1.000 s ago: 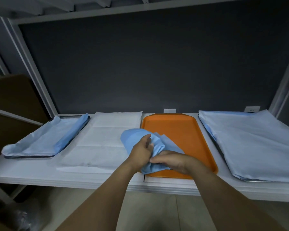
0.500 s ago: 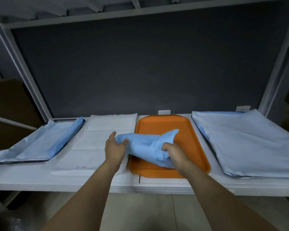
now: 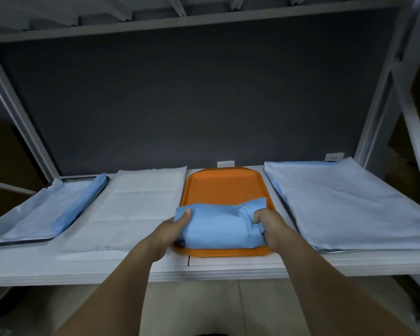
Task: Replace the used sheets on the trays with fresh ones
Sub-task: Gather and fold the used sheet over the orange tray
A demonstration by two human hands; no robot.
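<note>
Orange tray lies lengthwise in the middle of a white shelf, its far half bare. Over its near half is a bunched blue sheet, held at both ends. The left grip holds the sheet's left end, thumb on top and fingers tucked under the cloth, out of sight. The right grip is closed round the right end, fingers curled into a gathered fold. The bundle spans the tray from side to side, and its left end reaches just past the tray's left rim. Whether it rests on the tray or is lifted a little I cannot tell.

Just left of the orange tray lies a flat pile of white sheets, creased across in bands, running from the back toward the shelf's front edge. Further left a dark-rimmed tray carries a pale cover, whose right edge is rolled into a darker blue ridge along that tray's right side. To the right, near the orange tray but apart from it, a stack of pale blue sheets covers a metal tray, of which only the near rim shows.

Behind everything stands a dark grey panel inside a pale metal frame. A white outlet sits low behind the orange tray and a second outlet behind the stack
</note>
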